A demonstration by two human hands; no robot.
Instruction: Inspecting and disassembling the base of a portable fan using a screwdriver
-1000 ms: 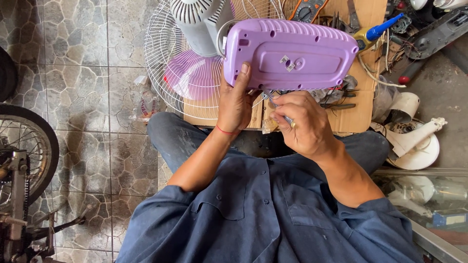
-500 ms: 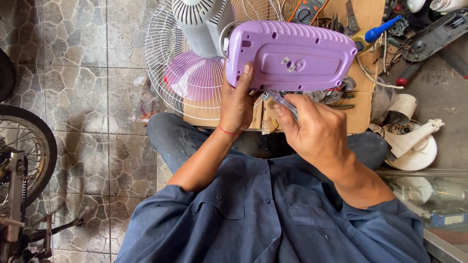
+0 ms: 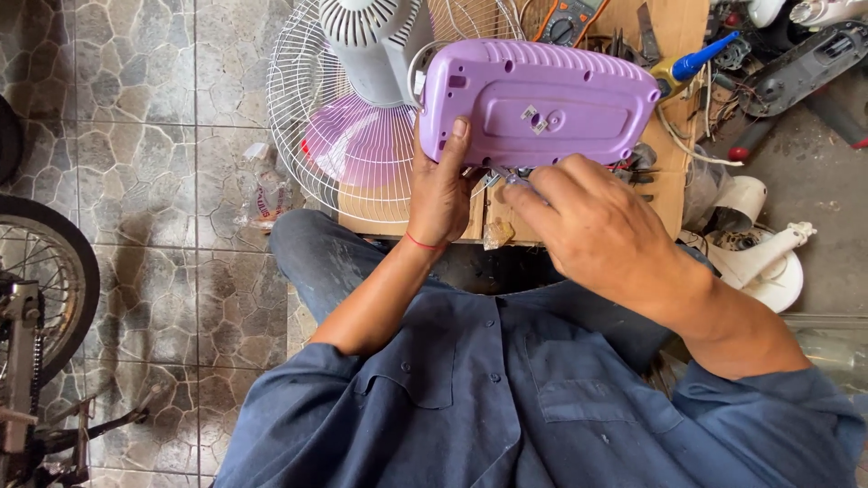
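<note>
A purple plastic fan base cover (image 3: 542, 104) is held up on edge over a wooden board (image 3: 665, 194). My left hand (image 3: 440, 185) grips its lower left corner, thumb on the flat face. Just under the cover's bottom edge, my right hand (image 3: 597, 221) pinches a thin tool (image 3: 511, 176), its tip touching the cover's underside. Behind the cover stand the fan's grey motor housing (image 3: 371, 45) and white wire grille (image 3: 307, 117) with purple blades (image 3: 344, 145) inside.
The board carries a blue-tipped bottle (image 3: 692, 65), a meter (image 3: 574, 23) and loose wires. White fan parts (image 3: 755, 262) lie at the right. A bicycle wheel (image 3: 45, 280) stands at the left on the stone-pattern tiled floor (image 3: 136, 136).
My right hand has moved up and left, bringing the thin tool to the bottom edge of the purple cover. The left hand keeps its grip.
</note>
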